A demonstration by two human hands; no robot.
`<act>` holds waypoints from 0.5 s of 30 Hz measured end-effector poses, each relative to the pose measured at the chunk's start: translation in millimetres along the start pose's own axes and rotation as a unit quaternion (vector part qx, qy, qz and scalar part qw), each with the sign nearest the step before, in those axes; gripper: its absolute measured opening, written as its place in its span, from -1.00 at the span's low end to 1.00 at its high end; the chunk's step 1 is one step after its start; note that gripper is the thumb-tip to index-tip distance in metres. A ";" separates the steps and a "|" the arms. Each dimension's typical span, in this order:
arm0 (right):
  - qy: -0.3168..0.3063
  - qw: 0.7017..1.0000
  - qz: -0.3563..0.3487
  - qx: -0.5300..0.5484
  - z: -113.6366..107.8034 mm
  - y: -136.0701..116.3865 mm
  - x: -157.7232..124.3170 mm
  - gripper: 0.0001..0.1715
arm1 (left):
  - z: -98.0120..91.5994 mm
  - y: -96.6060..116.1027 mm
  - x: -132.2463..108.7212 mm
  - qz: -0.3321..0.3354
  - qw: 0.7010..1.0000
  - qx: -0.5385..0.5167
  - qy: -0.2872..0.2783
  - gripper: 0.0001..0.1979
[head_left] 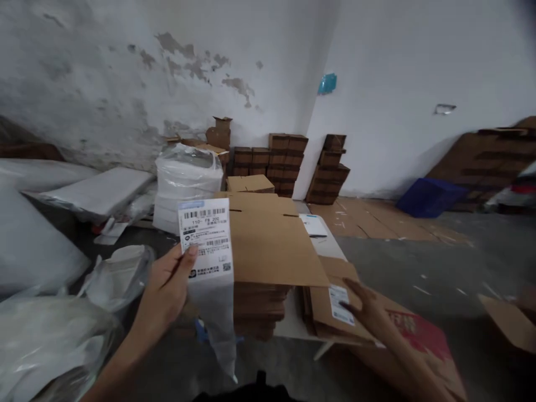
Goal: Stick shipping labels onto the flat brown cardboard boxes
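Note:
Pinched between the thumb and fingers of my left hand (170,279) is a strip of printed shipping labels (208,240). Its blank tail dangles below the hand. Behind the strip rises a tall stack of flat cardboard boxes (272,240). My right hand (363,304) has its fingers stretched apart over a lower pile of flattened boxes (322,312). A white shipping label (341,306) lies on the top piece, partly under the fingertips. Whether the fingers press on it I cannot tell.
A white table (330,244) carries the cardboard, a paper sheet and a pen (318,236). Wrapped white bundles (188,178) crowd the left side. Brown cartons (288,159) stand along the wall. A blue box (429,196) rests at the right, and a red-printed carton (419,332) at the lower right.

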State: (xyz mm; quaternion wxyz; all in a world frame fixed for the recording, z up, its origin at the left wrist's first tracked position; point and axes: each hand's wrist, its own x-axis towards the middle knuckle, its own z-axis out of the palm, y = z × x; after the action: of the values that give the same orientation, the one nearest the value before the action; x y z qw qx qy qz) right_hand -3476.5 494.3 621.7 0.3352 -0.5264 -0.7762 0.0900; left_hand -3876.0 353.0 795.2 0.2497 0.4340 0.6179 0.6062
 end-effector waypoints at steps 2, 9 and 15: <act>0.052 0.997 0.003 0.052 -26.5 -65.8 27.8 -0.57 | 6.3 15.6 -11.2 0.031 0.999 0.009 -0.007 -0.57; -0.010 0.929 -0.271 0.251 -65.3 -281.4 72.9 -0.75 | 24.2 38.1 -38.8 -0.035 0.976 -0.086 -0.198 -0.58; 0.007 0.860 -0.472 0.195 -33.0 -293.3 52.2 -0.81 | 16.4 41.6 -15.2 -0.273 0.900 -0.334 -0.058 -0.62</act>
State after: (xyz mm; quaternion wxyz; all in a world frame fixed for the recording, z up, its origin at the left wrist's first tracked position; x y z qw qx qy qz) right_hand -3689.7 407.0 813.5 0.4390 -0.0211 -0.8957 0.0666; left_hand -3845.1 344.3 829.7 0.5708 0.1738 0.4583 0.6588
